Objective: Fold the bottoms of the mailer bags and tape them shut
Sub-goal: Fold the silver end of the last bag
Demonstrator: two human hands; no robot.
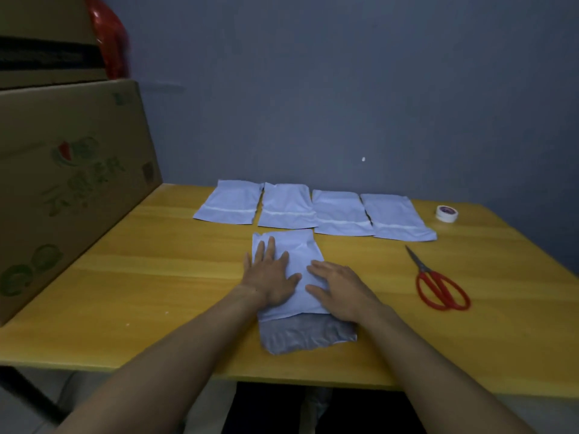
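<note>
A white mailer bag (pixel 300 249) lies in the middle of the yellow table (pixel 156 277), its grey inner flap (pixel 307 338) showing at the near end. My left hand (pixel 271 277) lies flat on the bag's left side with straight fingers. Flat on its right side rests my right hand (pixel 340 289), fingers pointing left. Several more white mailer bags (pixel 313 209) lie in a row behind, each with a white strip across it. A roll of white tape (pixel 446 213) sits at the far right. Red-handled scissors (pixel 438 285) lie to the right of my hands.
A big cardboard box (pixel 69 189) stands along the table's left side, with another box and something red above it. A grey wall rises right behind the table. The table's near edge (pixel 282 379) runs just below the bag.
</note>
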